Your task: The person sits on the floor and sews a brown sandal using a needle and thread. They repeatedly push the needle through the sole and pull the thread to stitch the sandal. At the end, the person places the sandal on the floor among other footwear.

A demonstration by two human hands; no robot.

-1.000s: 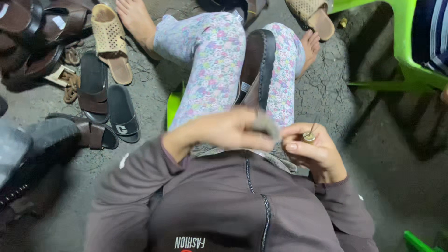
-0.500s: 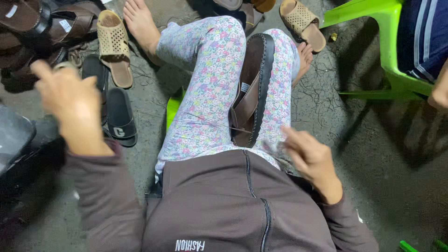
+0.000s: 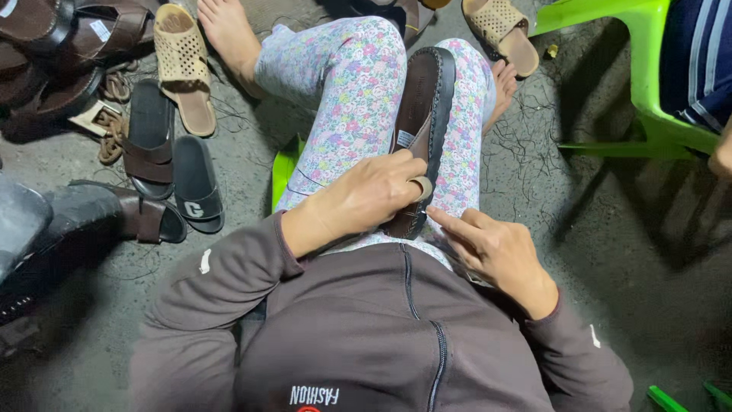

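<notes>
So the person is sitting on the floor with a dark brown sandal (image 3: 423, 130) lying lengthwise on the lap, wedged between the floral-trousered legs (image 3: 347, 99), sole edge up and heel end toward the body. The left hand (image 3: 366, 198) lies over the near end of it, fingers curled round the upper, with what looks like a pale ring or thimble on one finger (hard to tell which). That grip is closed on the sandal, pinning it steady. The right hand (image 3: 496, 248) sits just beside the heel end, forefinger pointing at the rim; its grip is narrow, and I can't tell whether it pinches a needle or thread, too small to see.

If it's hand stitching along the rim, my guess is that doing it well means keeping the sandal clamped between the knees so it doesn't roll, and working close to the edge with the left thumb right next to the spot for support.

Around them: a pile of brown sandals (image 3: 69, 46) at the left, a tan perforated one (image 3: 183, 65), black slides (image 3: 194, 183), a green plastic chair (image 3: 648, 69) at the right, thread scraps all over the concrete floor (image 3: 610, 305).
</notes>
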